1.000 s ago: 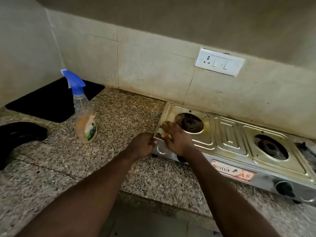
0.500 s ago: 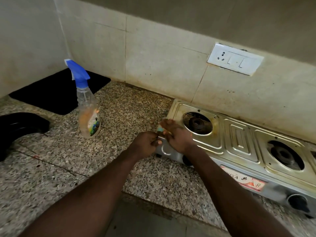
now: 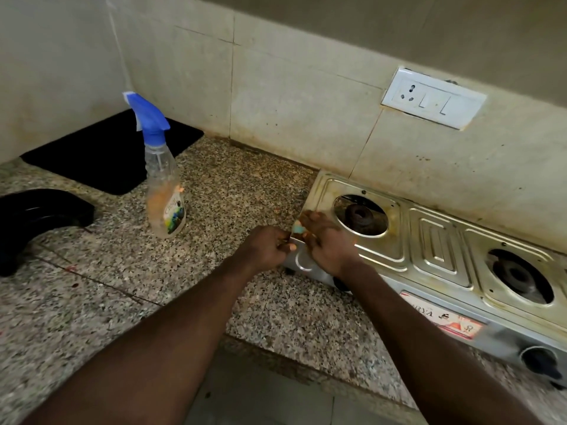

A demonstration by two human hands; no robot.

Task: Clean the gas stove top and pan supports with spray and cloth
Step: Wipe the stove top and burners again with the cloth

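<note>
A steel two-burner gas stove (image 3: 438, 250) sits on the granite counter against the tiled wall, its top stained yellow-brown. Both burners, left (image 3: 359, 214) and right (image 3: 518, 277), are bare, with no pan supports over them. My right hand (image 3: 325, 240) presses a small teal-and-white cloth pad (image 3: 298, 230) onto the stove's front left corner; most of the pad is hidden under my fingers. My left hand (image 3: 267, 248) curls around the stove's left edge right beside it. The clear spray bottle (image 3: 164, 185) with a blue trigger stands upright on the counter to the left, apart from both hands.
A black mat (image 3: 101, 151) lies in the back left corner. A curved black object (image 3: 40, 210) rests at the far left. A white wall socket (image 3: 432, 98) is above the stove. The counter's front edge (image 3: 276, 342) runs below my forearms, and a stove knob (image 3: 540, 360) sticks out at the right.
Both hands stay at the stove's front left corner, and the right hand has shifted only slightly with the pad. My view has swung left, so the stove sits further right.
</note>
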